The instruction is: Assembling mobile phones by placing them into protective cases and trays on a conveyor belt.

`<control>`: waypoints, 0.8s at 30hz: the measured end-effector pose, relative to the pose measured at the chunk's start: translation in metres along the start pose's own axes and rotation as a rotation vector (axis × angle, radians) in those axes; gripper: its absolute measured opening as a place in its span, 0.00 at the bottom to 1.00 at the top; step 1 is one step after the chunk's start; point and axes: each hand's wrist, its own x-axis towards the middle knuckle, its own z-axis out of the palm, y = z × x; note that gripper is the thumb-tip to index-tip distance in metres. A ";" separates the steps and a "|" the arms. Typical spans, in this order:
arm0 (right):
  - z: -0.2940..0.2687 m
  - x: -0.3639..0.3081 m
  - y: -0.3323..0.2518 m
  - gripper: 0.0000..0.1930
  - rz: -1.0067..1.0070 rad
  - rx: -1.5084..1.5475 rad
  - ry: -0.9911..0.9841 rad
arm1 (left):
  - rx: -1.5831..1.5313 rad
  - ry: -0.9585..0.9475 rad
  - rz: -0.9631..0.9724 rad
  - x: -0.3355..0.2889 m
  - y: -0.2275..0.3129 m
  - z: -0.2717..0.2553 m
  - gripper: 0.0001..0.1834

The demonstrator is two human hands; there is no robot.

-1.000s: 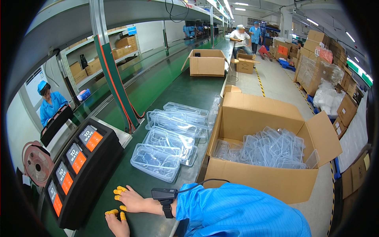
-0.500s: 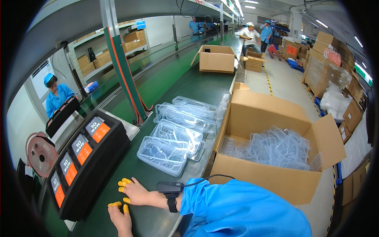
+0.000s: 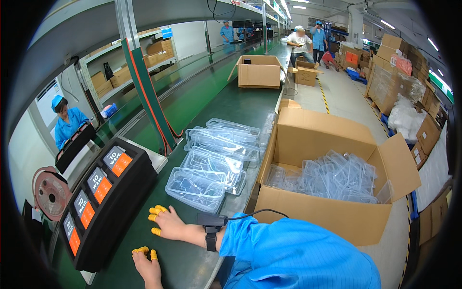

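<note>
My right hand (image 3: 169,224) is over the green belt surface (image 3: 137,219), its fingers spread and yellow covers on several fingertips. Nothing is in it. Just beyond it lies the nearest of several clear plastic trays (image 3: 195,189), which overlap in a row along the belt. Closer to the lower edge is my left hand (image 3: 147,268), also with yellow fingertip covers. Its thumb and fingers stand apart around nothing. To the left of both hands, a long black holder (image 3: 120,207) leans, carrying several grey-and-orange boxes (image 3: 117,161).
An open carton (image 3: 327,212) full of clear plastic pieces (image 3: 337,178) stands at my right. Farther along the belt sits another open carton (image 3: 259,76). A green post (image 3: 147,96) rises beyond the holder. A co-worker in blue (image 3: 70,123) works across the line.
My right hand has moved slightly away and to the right, toward the clear trays, and farther from my left hand. The left hand has barely moved. The whole view has shifted a little.
</note>
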 end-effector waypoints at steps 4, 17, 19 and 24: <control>-0.014 0.003 0.028 0.21 0.016 -0.010 0.084 | -0.020 0.006 0.034 0.001 -0.001 0.001 0.09; -0.030 0.006 0.060 0.21 -0.173 0.138 -0.026 | -0.012 0.029 0.055 0.000 0.001 0.001 0.10; -0.029 0.007 0.061 0.21 -0.164 0.146 -0.035 | -0.013 0.026 0.063 0.001 -0.003 0.002 0.08; -0.036 0.004 0.054 0.20 -0.174 0.177 -0.053 | -0.035 0.041 0.079 0.002 -0.001 0.002 0.07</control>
